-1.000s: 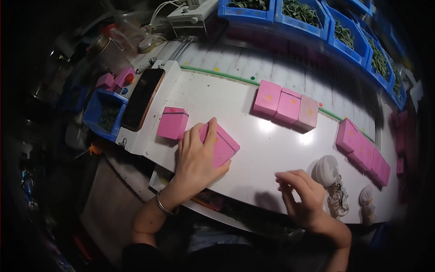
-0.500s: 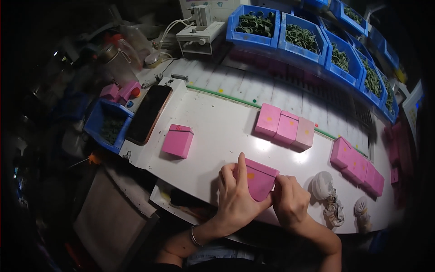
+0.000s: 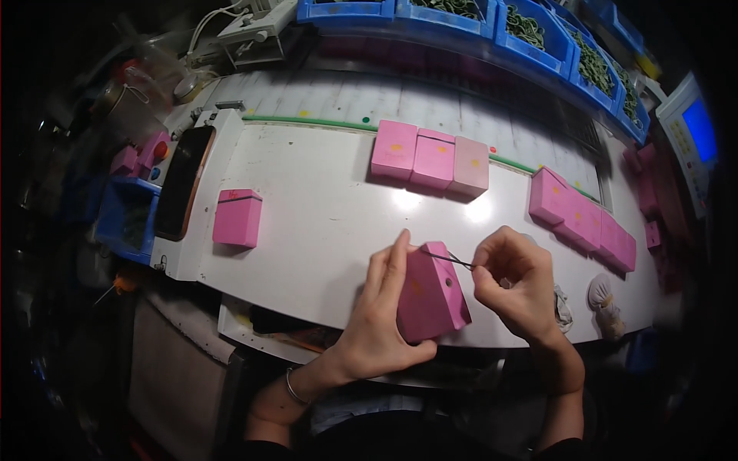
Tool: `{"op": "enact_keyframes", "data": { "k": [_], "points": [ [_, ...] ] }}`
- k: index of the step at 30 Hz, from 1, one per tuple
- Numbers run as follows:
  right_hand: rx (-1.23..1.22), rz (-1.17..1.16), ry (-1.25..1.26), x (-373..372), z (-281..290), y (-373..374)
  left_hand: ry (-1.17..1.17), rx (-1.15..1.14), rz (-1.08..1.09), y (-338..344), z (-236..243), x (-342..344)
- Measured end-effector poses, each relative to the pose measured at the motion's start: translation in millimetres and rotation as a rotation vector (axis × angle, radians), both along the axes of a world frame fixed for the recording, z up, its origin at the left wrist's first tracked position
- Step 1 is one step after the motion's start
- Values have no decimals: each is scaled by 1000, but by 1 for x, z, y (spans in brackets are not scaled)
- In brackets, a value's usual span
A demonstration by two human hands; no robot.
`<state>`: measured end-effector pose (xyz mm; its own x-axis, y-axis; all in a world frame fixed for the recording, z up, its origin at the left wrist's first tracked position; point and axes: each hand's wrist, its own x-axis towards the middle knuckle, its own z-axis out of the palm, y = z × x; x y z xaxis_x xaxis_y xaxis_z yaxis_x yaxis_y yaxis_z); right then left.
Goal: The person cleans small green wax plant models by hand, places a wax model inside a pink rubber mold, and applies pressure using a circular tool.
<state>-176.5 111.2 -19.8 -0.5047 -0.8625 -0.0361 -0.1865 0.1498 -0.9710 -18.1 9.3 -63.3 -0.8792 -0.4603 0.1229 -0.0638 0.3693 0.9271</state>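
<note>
My left hand (image 3: 381, 319) grips a pink block (image 3: 432, 298) with a dark hole in its side, low in the middle of the white worktop (image 3: 311, 211). My right hand (image 3: 513, 284), just right of it, pinches a thin dark band (image 3: 453, 260), pulled out from the block's upper end. A lone pink block (image 3: 237, 221) with a dark band stands at the left. Three pink blocks (image 3: 434, 157) sit side by side at the back, and another row (image 3: 580, 219) lies to the right.
A dark phone (image 3: 183, 180) rests at the left, beside a blue bin (image 3: 124, 219). Blue bins (image 3: 530, 38) of green loops line the back. Two cloth bundles, one (image 3: 603, 307) clearer and another (image 3: 563, 311) partly behind my right hand, lie right. A device with a blue screen (image 3: 696, 123) stands far right.
The held block has moved rightward from beside the lone block and is turned to show its hole. My right hand has come to it and now pulls the band away from it.
</note>
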Motion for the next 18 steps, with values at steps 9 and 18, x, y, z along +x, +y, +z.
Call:
{"op": "enact_keyframes", "data": {
  "k": [9, 18],
  "points": [
    [162, -10, 720, -1, -45, 30, 102, -110, -71, -1, -17, -1],
    [292, 340, 7, 13, -25, 18, 102, -173, -115, -1, -5, 5]
  ]
}}
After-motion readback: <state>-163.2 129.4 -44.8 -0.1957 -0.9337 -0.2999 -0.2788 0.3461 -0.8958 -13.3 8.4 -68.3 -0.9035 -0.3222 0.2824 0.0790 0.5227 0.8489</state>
